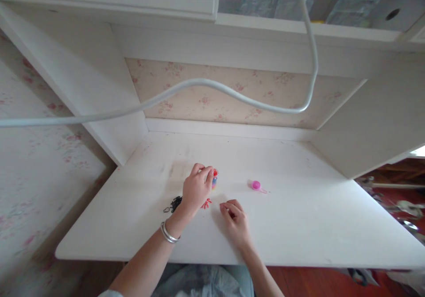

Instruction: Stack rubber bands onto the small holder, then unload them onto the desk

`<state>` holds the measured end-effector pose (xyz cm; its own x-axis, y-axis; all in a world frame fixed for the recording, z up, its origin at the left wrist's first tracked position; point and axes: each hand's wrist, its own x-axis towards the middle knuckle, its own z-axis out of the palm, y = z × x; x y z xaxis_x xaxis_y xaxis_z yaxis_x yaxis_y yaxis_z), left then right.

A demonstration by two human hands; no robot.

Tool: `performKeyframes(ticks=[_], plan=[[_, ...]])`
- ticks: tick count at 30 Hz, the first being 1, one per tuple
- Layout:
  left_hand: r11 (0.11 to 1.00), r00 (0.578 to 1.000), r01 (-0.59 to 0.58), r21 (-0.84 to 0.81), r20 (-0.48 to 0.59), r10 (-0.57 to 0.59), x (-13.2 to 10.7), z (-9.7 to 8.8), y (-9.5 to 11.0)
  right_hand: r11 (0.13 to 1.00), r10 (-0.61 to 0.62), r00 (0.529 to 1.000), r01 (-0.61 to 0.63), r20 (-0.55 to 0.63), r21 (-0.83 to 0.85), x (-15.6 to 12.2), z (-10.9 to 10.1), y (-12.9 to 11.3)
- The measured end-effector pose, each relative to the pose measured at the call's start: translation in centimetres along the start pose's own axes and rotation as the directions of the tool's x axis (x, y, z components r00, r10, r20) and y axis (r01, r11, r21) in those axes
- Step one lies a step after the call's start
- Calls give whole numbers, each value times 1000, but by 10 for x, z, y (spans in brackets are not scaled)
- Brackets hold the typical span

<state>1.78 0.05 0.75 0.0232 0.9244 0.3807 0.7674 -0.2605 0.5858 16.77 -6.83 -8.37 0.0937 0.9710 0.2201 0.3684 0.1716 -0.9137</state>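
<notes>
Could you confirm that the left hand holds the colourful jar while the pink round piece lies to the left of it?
Not quite: the head view shows the pink round piece lying to the right of the colourful jar, not the left. The left hand does hold it.

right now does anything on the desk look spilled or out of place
A few red bits lie loose on the desk beside the left hand, which grips a small jar. What looks like a pink cap lies apart to the right. A white cable sags across the alcove. Nothing looks broken.
</notes>
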Motion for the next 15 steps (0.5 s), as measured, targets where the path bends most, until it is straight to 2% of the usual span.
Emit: performKeyframes(ticks=[4, 11, 13, 15], plan=[[995, 1000, -10, 97, 18, 9, 0, 1, 4, 1000, -2, 1000, 2, 2, 23, -1, -2, 1], [999, 999, 5, 53, 37, -7, -1, 0, -1, 999, 7, 1000, -7, 0, 49, 1, -1, 6], [1000, 999, 11, 29, 37, -12, -1, -1, -5, 997, 18, 1000, -17, -17, 72, 3, -2, -2], [1000, 999, 11, 21, 46, -12, -2, -3, -8, 994, 17, 1000, -14, -27, 107, 2, -6, -23]])
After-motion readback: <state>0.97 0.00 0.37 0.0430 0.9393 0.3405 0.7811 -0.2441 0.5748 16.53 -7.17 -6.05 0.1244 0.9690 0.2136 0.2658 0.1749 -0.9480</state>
